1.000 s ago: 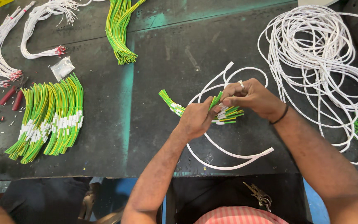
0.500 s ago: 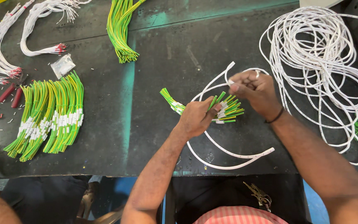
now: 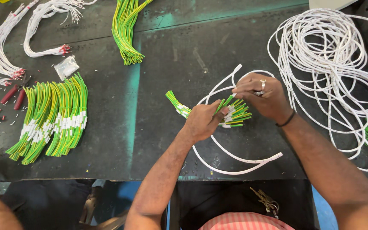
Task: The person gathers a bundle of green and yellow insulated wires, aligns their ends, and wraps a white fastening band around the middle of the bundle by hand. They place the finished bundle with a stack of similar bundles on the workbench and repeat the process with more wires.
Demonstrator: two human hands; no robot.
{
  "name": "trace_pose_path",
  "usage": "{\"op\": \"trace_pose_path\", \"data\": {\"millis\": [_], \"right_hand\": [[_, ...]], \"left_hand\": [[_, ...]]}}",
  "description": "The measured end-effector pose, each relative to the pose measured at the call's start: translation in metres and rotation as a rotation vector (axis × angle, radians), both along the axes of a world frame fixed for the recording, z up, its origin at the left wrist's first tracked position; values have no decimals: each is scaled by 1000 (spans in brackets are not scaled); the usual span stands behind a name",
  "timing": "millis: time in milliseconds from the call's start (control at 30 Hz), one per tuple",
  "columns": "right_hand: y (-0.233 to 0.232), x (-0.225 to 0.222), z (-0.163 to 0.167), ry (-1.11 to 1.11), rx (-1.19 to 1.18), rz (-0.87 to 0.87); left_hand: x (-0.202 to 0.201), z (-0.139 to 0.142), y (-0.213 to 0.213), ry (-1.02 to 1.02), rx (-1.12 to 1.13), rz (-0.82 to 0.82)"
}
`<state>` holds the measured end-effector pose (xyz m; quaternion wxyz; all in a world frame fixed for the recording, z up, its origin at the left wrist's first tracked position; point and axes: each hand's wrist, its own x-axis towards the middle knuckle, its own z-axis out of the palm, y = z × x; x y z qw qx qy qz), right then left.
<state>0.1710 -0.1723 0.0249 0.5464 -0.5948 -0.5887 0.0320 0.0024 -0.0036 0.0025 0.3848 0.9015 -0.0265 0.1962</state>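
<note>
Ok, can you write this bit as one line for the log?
left hand: holds green-yellow wire bundle | right hand: pinches one wire end | white tube: on table | white cable coil: beside

The left hand [image 3: 203, 121] hides the middle of the green-yellow wire bundle [image 3: 235, 114]; the white cable coil [image 3: 329, 64] runs off the right edge.
</note>
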Motion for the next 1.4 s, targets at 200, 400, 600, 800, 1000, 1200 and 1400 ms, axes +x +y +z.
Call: {"op": "trace_pose_path", "data": {"millis": [200,400,600,800,1000,1200,1400], "right_hand": [[-4,-2,-4,405,-98,117],[2,-6,-12,698,-297,192],[-3,2,-19,664,-412,162],[-14,15,-27,-637,-378,-48],[7,15,-50,236,-460,-51],[8,15,-52,283,-437,-82],[4,15,-53,274,-412,-101]], "left_hand": [[2,-2,-3,-40,8,-8],[4,-10,-4,-44,21,-22],[11,-36,-7,-58,52,39],[34,-61,-9,-156,88,45],[52,-74,-13,-87,78,118],[53,-76,-10,-141,99,89],[45,-75,-12,-131,68,111]]}}
